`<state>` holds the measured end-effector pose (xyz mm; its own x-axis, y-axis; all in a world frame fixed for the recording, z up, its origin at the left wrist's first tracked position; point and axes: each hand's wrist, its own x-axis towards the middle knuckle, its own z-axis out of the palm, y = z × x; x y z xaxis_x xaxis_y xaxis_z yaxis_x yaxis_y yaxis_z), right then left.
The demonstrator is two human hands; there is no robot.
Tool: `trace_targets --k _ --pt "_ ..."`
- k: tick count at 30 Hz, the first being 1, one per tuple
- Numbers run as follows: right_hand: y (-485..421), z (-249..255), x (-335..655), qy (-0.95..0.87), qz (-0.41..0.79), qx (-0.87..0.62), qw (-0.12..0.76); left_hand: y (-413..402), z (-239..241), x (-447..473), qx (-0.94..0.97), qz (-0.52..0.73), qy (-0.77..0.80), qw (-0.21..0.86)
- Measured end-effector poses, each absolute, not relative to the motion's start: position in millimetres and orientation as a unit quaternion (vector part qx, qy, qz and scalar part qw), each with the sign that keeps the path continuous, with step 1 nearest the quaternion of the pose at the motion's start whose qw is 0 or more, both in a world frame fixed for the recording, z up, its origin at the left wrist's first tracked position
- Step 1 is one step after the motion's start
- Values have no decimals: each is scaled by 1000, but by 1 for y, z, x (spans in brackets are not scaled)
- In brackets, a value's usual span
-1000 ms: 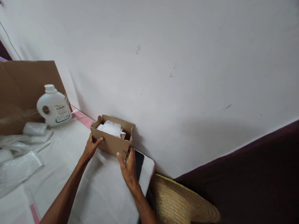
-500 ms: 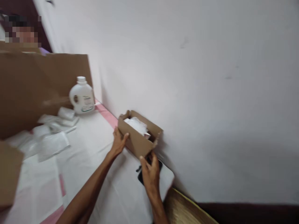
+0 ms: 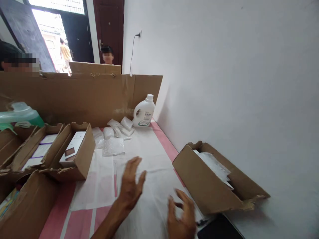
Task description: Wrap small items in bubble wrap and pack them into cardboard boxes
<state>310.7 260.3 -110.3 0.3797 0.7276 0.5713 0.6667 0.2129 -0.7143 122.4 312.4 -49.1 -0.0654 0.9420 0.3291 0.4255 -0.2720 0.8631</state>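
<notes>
Both hands are free over the table, and here's the picture: the left hand [image 3: 131, 184] hangs above the white and pink cloth [image 3: 151, 151], fingers spread, thumb well apart, nothing in it. The right hand [image 3: 183, 212], a touch blurred, sits nearer, fingers curled with a gap to the thumb, and no object shows in that gap either. Just to its right is the open carton [image 3: 199, 184], the thing closest to hand, lying lengthwise along the wall [image 3: 224, 83] at the right edge of the table, with clear wrapped packing [image 3: 215, 166] inside; whether it touches the wall, I can't tell. A dark flat object [image 3: 220, 229] lies at the carton's near end. Over to the far side, bubble-wrap pieces [image 3: 113, 147] lie loose on the cloth, short of the white bottle [image 3: 144, 114], and on the left stands a box holding a white package [image 3: 76, 147]. So the step in hand, I'd judge, is an empty-handed pause between holds, with the carton resting unheld. As for the next move, any pick-up calls for choosing a target first, then closing the fingers gently, since the thin wrap looks likely to crumple.
</notes>
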Motion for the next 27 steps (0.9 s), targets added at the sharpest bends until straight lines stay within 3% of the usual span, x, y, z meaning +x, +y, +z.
trace_targets --k 2,4,8,11,14,18,23,27 --pt "292 -107 257 -651 70 -558 510 296 -18 68 630 477 613 4" --pt "334 -103 206 -734 94 -496 454 290 16 24 595 382 689 -162" --pt "411 -101 130 -811 156 -489 282 290 50 -29 536 151 812 -174" --pt "443 -106 108 -806 193 -495 261 288 42 -45 541 97 822 -145" --pt "452 -107 113 -778 219 -504 303 283 26 -54 571 122 795 -161" --pt "451 -90 149 -681 255 -533 433 271 12 -59 637 199 720 -190" --pt "432 -58 213 -523 297 -547 582 257 3 -60 735 272 603 -150" --pt "389 -34 256 -454 335 -516 644 255 5 -52 792 287 526 -117"
